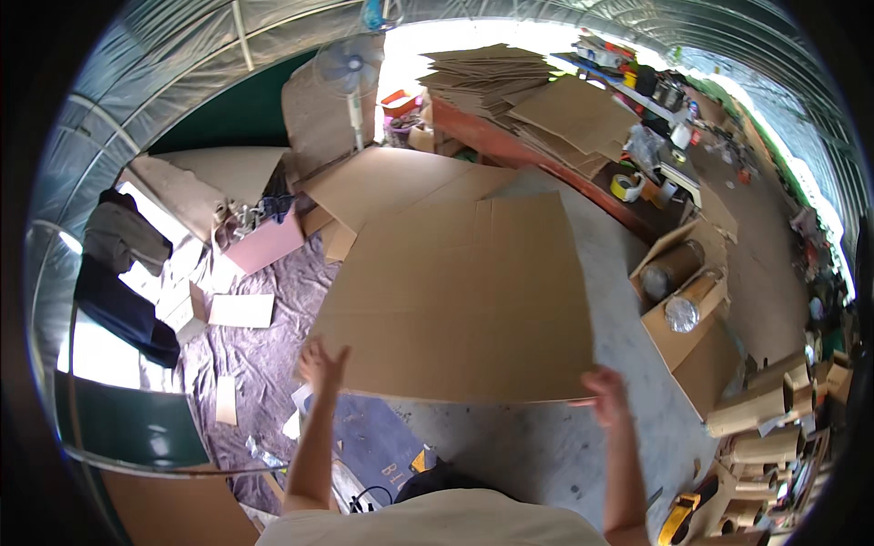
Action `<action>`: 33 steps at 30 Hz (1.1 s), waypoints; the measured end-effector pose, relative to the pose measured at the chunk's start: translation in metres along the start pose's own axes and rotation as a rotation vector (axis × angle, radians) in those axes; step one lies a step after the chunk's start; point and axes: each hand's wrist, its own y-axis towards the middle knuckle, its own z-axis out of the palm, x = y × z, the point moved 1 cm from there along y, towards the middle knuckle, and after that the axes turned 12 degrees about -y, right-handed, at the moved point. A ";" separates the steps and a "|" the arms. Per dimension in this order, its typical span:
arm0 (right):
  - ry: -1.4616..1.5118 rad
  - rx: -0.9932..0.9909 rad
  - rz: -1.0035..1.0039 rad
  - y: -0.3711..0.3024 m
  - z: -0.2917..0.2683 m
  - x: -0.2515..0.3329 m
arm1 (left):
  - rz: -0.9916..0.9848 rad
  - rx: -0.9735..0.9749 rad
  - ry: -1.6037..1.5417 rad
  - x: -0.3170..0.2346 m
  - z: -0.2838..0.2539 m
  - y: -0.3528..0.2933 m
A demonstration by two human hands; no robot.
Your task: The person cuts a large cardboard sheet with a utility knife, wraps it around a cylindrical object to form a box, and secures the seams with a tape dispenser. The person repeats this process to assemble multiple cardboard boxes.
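Note:
A large brown cardboard sheet (446,309) spreads in front of me, with creases across its far part. My left hand (321,366) is at its near left corner, fingers round the edge and thumb out to the side. At the near right corner, my right hand (604,397) is closed on the edge. The sheet's near edge is up off the grey floor. Beyond it lies another cardboard sheet (391,182), partly covered by the one in my hands.
Stacked cardboard sheets (492,82) lie on a bench at the back, near tape rolls (626,187). On the right, an open carton (696,350) holds wrapped rolls (683,314), with cardboard tubes (751,409) nearer. A pink box (264,246) sits on a purple cloth (287,350) leftward. A fan (346,73) stands behind.

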 end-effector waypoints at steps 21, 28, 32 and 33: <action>-0.014 -0.047 -0.237 0.067 0.001 0.134 | -0.781 0.722 -1.984 0.003 0.037 -0.045; 0.240 -0.342 0.144 -0.024 0.028 -0.079 | -0.953 0.948 -1.939 -0.168 0.032 -0.176; 0.184 -0.583 0.053 -0.037 -0.020 -0.073 | -1.111 1.834 -1.396 -0.180 0.005 -0.224; 0.228 -0.689 0.056 -0.037 -0.044 -0.079 | -0.887 1.971 -1.128 -0.215 -0.044 -0.222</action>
